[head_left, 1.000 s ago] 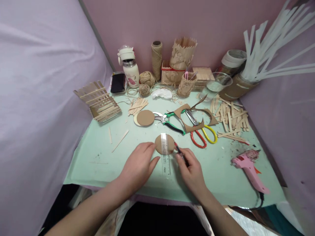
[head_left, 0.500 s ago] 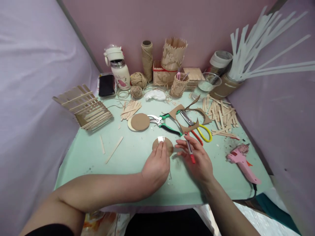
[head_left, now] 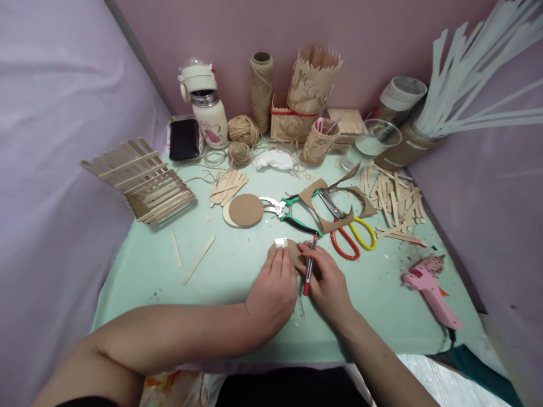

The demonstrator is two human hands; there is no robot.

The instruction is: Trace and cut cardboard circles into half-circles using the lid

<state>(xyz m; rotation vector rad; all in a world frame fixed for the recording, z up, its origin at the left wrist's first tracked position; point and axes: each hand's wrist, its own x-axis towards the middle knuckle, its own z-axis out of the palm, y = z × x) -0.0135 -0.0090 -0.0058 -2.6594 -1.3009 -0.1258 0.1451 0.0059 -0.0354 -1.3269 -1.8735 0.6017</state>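
Observation:
My left hand [head_left: 274, 288] lies flat, fingers together, on a metal ruler [head_left: 280, 243] laid across a small brown cardboard disc [head_left: 293, 252]. Only the ruler's top end and the disc's upper edge show past my fingers. My right hand [head_left: 326, 282] rests just right of the disc, touching its edge, and grips a red-capped pen [head_left: 309, 267] that points away from me between the two hands. Both hands sit near the front middle of the green mat [head_left: 220, 271].
Behind the hands lie a larger cardboard disc [head_left: 245, 210], green-handled pliers [head_left: 292, 212], red and yellow scissors [head_left: 350, 234] on a cardboard offcut, and piled craft sticks [head_left: 394, 200]. A pink glue gun [head_left: 430, 285] lies at the right. A stick rack [head_left: 144, 181] stands at the left, with loose sticks [head_left: 197, 260] nearby.
My left hand moved from left of the disc onto the ruler and covers it. My right hand turned the pen around, lifted off briefly, and came back beside the disc.

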